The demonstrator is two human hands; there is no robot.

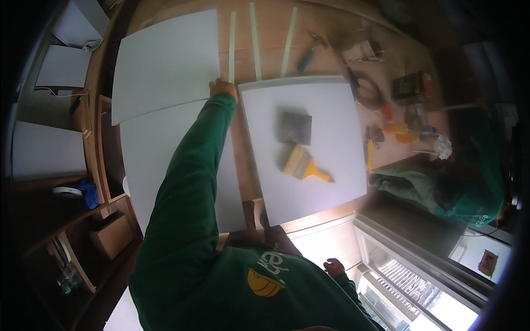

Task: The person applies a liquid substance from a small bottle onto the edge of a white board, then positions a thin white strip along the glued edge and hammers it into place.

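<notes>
My left hand (223, 89) reaches forward, its fingers curled at the near right corner of a white panel (168, 60). A second white panel (182, 165) lies right against it on the near side. To the right is another white board (331, 110), bearing a dark grey square pad (296, 128) and a wide paintbrush (305, 165) with a yellow handle. Low at my right side hangs my right hand (334, 267), away from the boards, its fingers loosely bent and nothing seen in them.
Pale narrow strips (255, 41) and a hammer (312, 52) lie beyond the board. Tools, a roll of tape (369, 91) and a dark box (408, 88) are farther right. A person in green (475, 182) is at the right. Shelves with a cardboard box (112, 236) stand left.
</notes>
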